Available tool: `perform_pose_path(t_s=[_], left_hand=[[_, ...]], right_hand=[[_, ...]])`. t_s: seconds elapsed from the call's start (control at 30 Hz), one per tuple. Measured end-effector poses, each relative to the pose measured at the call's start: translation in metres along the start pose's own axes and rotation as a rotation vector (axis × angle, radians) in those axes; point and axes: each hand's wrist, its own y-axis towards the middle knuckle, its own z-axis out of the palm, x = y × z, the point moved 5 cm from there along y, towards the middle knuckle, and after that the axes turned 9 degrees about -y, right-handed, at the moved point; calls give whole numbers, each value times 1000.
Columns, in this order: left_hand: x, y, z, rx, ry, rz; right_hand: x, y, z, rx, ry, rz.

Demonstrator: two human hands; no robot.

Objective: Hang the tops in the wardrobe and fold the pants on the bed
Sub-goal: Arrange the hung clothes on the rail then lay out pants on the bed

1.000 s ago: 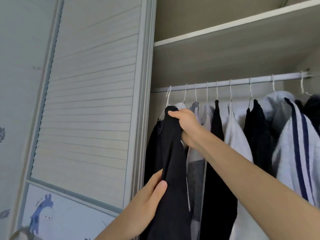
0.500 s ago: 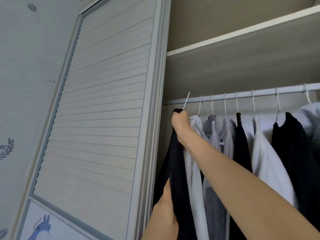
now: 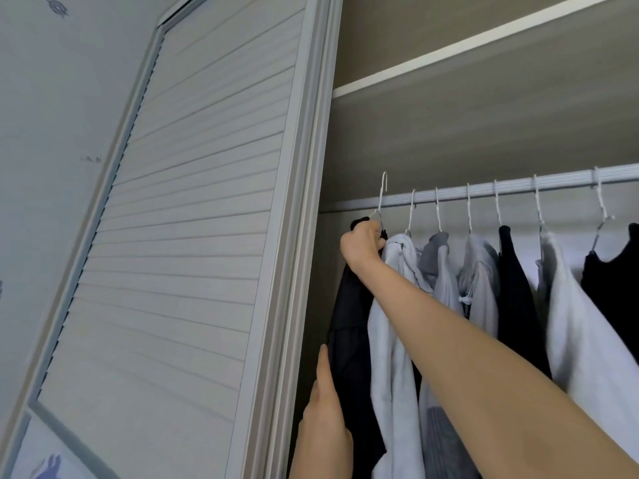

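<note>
Black top (image 3: 349, 305) on its white wire hanger (image 3: 379, 198) hangs at the far left end of the rail (image 3: 511, 189), hard by the wardrobe's sliding door (image 3: 193, 216). Its hook rises above the rail and looks to stand in front of it, so I judge it is not yet seated, which would explain why the garment is held up from the shoulder and not left to hang.

The right hand (image 3: 361, 245) has its fingers curled tight round the neck of the hanger and the cloth there, just below the rail; that grip carries the weight and steers the hook. The left hand (image 3: 325, 420) lies lower, well below the rail, with fingers straight and flat against the near edge of the dark cloth. It seems to be steadying the body of the top so that it does not swing or catch on the door frame; whether the thumb pinches the cloth I cannot tell.

Just right of the black top along the rail comes a pale hooded top (image 3: 394, 305), touching it, then a grey garment (image 3: 436, 257), more light ones, and another dark piece (image 3: 515, 295). All their hooks sit over the rail. They are packed close, which is likely why the newcomer goes to the open left end.

Above the rail runs a shelf (image 3: 484, 46). No bed or pants are in view.
</note>
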Motion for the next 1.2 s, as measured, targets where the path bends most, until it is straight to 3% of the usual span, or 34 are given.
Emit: perform_pose_path(t_s=[0.17, 0.3, 0.37, 0.47, 0.57, 0.77, 1.0, 1.2], left_hand=[[2, -5, 3, 8, -174, -36], [11, 0, 4, 15, -302, -105], [14, 3, 6, -22, -323, -91], [14, -5, 11, -3, -276, -74], [21, -19, 14, 7, -250, -41], [27, -52, 8, 29, 42, 108], [30, -117, -16, -34, -92, 226], [42, -172, -33, -77, -127, 135]], right_hand=[[-14, 7, 15, 119, -98, 30], [-20, 8, 23, 102, -126, 55], [-19, -1, 24, 37, -251, -39], [-17, -28, 29, -119, -632, -342], [-26, -52, 39, -137, -843, -470], [-46, -91, 38, 30, -815, -515], [-85, -182, 0, 45, -721, -734], [-127, -288, -25, 135, -510, -644]])
